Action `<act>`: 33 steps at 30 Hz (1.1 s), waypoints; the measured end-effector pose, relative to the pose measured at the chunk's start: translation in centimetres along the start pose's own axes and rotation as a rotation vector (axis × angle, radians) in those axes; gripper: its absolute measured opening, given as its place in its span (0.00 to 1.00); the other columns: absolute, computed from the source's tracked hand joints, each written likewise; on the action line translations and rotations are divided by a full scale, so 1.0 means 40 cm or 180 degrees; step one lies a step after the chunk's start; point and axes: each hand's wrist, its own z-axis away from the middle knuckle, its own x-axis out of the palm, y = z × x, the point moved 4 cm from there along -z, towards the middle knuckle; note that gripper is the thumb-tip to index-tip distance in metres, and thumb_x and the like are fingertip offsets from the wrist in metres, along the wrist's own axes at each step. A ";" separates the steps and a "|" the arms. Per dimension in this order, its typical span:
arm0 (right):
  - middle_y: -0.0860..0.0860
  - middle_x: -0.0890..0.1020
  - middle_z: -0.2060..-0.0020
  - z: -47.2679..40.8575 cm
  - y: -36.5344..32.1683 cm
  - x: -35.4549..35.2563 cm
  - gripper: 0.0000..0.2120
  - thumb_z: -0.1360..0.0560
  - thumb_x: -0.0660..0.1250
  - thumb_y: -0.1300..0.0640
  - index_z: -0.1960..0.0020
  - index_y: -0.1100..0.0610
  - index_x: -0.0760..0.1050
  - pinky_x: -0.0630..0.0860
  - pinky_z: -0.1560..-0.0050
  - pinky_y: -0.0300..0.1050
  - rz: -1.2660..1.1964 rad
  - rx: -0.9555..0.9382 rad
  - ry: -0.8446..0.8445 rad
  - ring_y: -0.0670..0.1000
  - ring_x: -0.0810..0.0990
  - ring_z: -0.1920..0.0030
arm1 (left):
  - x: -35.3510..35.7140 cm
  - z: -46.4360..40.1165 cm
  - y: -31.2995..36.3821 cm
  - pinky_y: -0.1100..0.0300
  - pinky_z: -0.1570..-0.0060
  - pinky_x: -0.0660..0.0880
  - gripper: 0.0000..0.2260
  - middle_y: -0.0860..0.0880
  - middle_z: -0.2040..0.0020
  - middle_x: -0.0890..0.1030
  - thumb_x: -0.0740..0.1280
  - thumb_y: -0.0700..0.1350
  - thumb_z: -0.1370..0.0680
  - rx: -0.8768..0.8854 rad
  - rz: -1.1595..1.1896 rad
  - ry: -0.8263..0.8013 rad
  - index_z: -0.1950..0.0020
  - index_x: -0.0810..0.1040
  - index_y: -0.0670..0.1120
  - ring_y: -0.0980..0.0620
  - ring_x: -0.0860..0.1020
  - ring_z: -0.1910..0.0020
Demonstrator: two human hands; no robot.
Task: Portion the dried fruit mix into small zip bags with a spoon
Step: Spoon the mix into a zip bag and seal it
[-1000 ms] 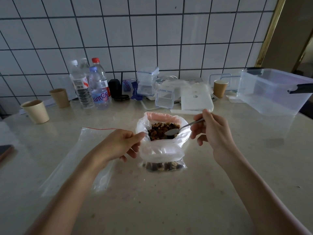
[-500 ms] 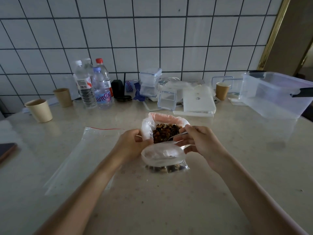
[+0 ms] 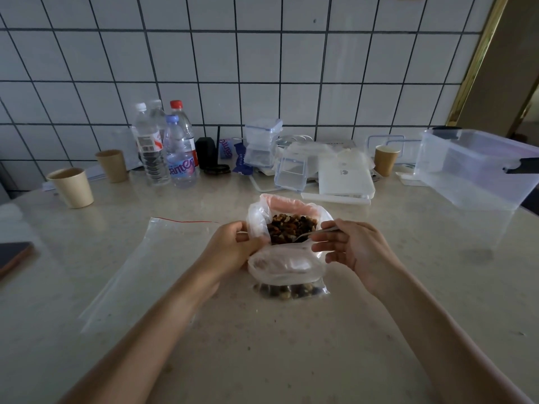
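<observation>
A plastic bag of dried fruit mix (image 3: 291,227) stands open at the table's middle. In front of it a small clear zip bag (image 3: 287,268) is held upright, its mouth wide, with some fruit in its bottom (image 3: 288,290). My left hand (image 3: 230,247) grips the small bag's left rim. My right hand (image 3: 354,247) pinches a metal spoon (image 3: 313,233) and touches the bag's right rim; the spoon's bowl lies at the near edge of the fruit mix.
A large empty zip bag (image 3: 140,266) with a red seal lies flat to the left. Paper cups (image 3: 71,186), water bottles (image 3: 167,147), small lidded boxes (image 3: 262,145) and a white carton (image 3: 345,179) line the tiled wall. A big clear tub (image 3: 475,167) stands right; a phone (image 3: 13,255) far left.
My right hand moved down and left, bringing the spoon from above the fruit mix to the small bag's rim. My left hand shifted right and closed on the bag's left rim.
</observation>
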 end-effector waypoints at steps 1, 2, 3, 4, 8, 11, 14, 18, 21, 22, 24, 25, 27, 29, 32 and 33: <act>0.64 0.87 0.55 0.000 0.000 -0.002 0.15 0.14 0.57 0.60 0.46 0.66 0.79 0.79 0.71 0.45 -0.0045 -0.0008 0.0026 0.59 0.87 0.61 | 0.000 0.000 0.001 0.64 0.63 0.80 0.09 0.52 0.54 0.89 0.75 0.49 0.22 -0.0010 0.0038 0.0007 0.44 0.83 0.48 0.54 0.87 0.57; 0.65 0.87 0.55 0.000 -0.001 -0.003 0.15 0.14 0.56 0.60 0.47 0.66 0.79 0.78 0.71 0.45 -0.0079 -0.0023 0.0057 0.59 0.87 0.61 | 0.001 0.001 0.002 0.63 0.63 0.80 0.09 0.52 0.55 0.89 0.75 0.49 0.21 -0.0015 0.0083 0.0011 0.44 0.83 0.48 0.54 0.87 0.57; 0.65 0.87 0.55 0.000 -0.004 -0.004 0.15 0.14 0.56 0.60 0.47 0.66 0.79 0.78 0.71 0.45 -0.0103 -0.0045 0.0089 0.59 0.87 0.61 | 0.000 0.000 0.002 0.62 0.61 0.80 0.08 0.51 0.55 0.89 0.75 0.48 0.21 -0.0016 0.0115 0.0014 0.44 0.83 0.48 0.53 0.88 0.57; 0.65 0.87 0.55 0.001 -0.006 -0.005 0.15 0.14 0.56 0.60 0.47 0.66 0.79 0.78 0.71 0.45 -0.0130 -0.0073 0.0121 0.59 0.87 0.61 | -0.001 0.000 0.002 0.60 0.59 0.80 0.08 0.51 0.55 0.89 0.75 0.48 0.21 -0.0015 0.0126 0.0016 0.44 0.84 0.48 0.53 0.88 0.56; 0.64 0.87 0.57 0.006 -0.023 -0.005 0.15 0.14 0.56 0.60 0.47 0.66 0.79 0.78 0.72 0.45 -0.0286 -0.0209 0.0162 0.59 0.87 0.62 | -0.012 0.000 0.008 0.57 0.58 0.81 0.08 0.52 0.56 0.89 0.74 0.51 0.21 0.0020 -0.0131 0.0033 0.46 0.84 0.48 0.53 0.88 0.58; 0.63 0.86 0.59 0.016 -0.042 -0.004 0.15 0.14 0.56 0.60 0.48 0.65 0.80 0.77 0.72 0.45 -0.0326 -0.0429 0.0167 0.59 0.86 0.64 | -0.026 0.004 0.022 0.64 0.69 0.78 0.14 0.56 0.62 0.87 0.71 0.58 0.21 0.0008 -0.0890 0.0193 0.52 0.84 0.47 0.56 0.86 0.65; 0.63 0.85 0.62 0.029 -0.065 -0.006 0.16 0.14 0.56 0.59 0.50 0.65 0.80 0.76 0.72 0.46 -0.0367 -0.0640 0.0143 0.59 0.85 0.65 | -0.040 0.018 0.033 0.64 0.74 0.75 0.23 0.54 0.66 0.87 0.67 0.64 0.20 -0.0293 -0.1397 0.0009 0.57 0.83 0.44 0.56 0.86 0.69; 0.61 0.82 0.67 0.046 -0.090 -0.009 0.17 0.14 0.56 0.57 0.53 0.64 0.79 0.73 0.73 0.46 -0.0381 -0.0761 0.0123 0.58 0.82 0.69 | -0.039 0.047 0.055 0.66 0.71 0.74 0.28 0.51 0.61 0.88 0.65 0.68 0.22 -0.0332 -0.1360 -0.0632 0.54 0.83 0.42 0.55 0.87 0.62; 0.59 0.78 0.71 0.055 -0.098 -0.012 0.17 0.14 0.57 0.57 0.56 0.63 0.78 0.71 0.73 0.47 -0.0277 -0.0761 0.0114 0.58 0.79 0.71 | -0.028 0.066 0.073 0.64 0.69 0.75 0.20 0.53 0.57 0.88 0.69 0.65 0.23 -0.0154 -0.1213 -0.0798 0.54 0.85 0.48 0.53 0.87 0.61; 0.59 0.77 0.72 0.057 -0.099 -0.012 0.18 0.14 0.57 0.56 0.57 0.62 0.78 0.70 0.74 0.47 -0.0182 -0.0760 0.0107 0.58 0.79 0.71 | -0.022 0.069 0.075 0.64 0.69 0.75 0.17 0.53 0.57 0.88 0.71 0.62 0.23 -0.0095 -0.1181 -0.0827 0.53 0.86 0.49 0.53 0.87 0.62; 0.58 0.76 0.73 0.059 -0.101 -0.009 0.19 0.14 0.56 0.56 0.57 0.62 0.77 0.70 0.73 0.47 0.0134 -0.0809 0.0089 0.58 0.78 0.72 | -0.014 0.071 0.075 0.65 0.71 0.75 0.11 0.52 0.58 0.88 0.72 0.56 0.21 0.0003 -0.1068 -0.0820 0.51 0.86 0.49 0.52 0.87 0.63; 0.57 0.75 0.73 0.060 -0.102 -0.006 0.19 0.13 0.56 0.56 0.58 0.62 0.76 0.69 0.72 0.47 0.0305 -0.0865 0.0067 0.58 0.78 0.73 | -0.012 0.071 0.074 0.64 0.71 0.75 0.10 0.51 0.59 0.88 0.73 0.55 0.21 0.0031 -0.0980 -0.0806 0.51 0.86 0.49 0.52 0.86 0.63; 0.57 0.74 0.74 0.063 -0.106 0.005 0.20 0.13 0.55 0.56 0.59 0.62 0.76 0.68 0.71 0.48 0.0567 -0.1072 -0.0004 0.58 0.77 0.74 | -0.006 0.069 0.078 0.63 0.71 0.76 0.09 0.50 0.59 0.87 0.73 0.54 0.21 0.0073 -0.0748 -0.0852 0.52 0.86 0.48 0.49 0.86 0.63; 0.55 0.74 0.76 0.071 -0.112 0.017 0.21 0.12 0.54 0.55 0.60 0.61 0.74 0.68 0.72 0.47 0.0917 -0.1452 -0.0032 0.60 0.76 0.75 | 0.001 0.070 0.081 0.61 0.70 0.77 0.09 0.48 0.59 0.86 0.74 0.54 0.22 0.0064 -0.0437 -0.0947 0.53 0.86 0.49 0.48 0.85 0.64; 0.50 0.72 0.78 0.095 -0.120 0.036 0.21 0.12 0.54 0.55 0.61 0.58 0.73 0.69 0.73 0.40 0.1405 -0.2114 -0.0087 0.59 0.73 0.77 | 0.006 0.069 0.081 0.60 0.71 0.77 0.08 0.48 0.60 0.85 0.75 0.54 0.23 -0.0029 -0.0069 -0.1094 0.53 0.87 0.50 0.48 0.84 0.64; 0.50 0.71 0.78 0.103 -0.121 0.039 0.21 0.12 0.54 0.54 0.62 0.58 0.72 0.68 0.72 0.39 0.1453 -0.2265 -0.0115 0.56 0.72 0.78 | 0.006 0.069 0.080 0.60 0.71 0.77 0.08 0.49 0.60 0.85 0.75 0.54 0.23 -0.0065 -0.0009 -0.1135 0.52 0.87 0.50 0.48 0.84 0.63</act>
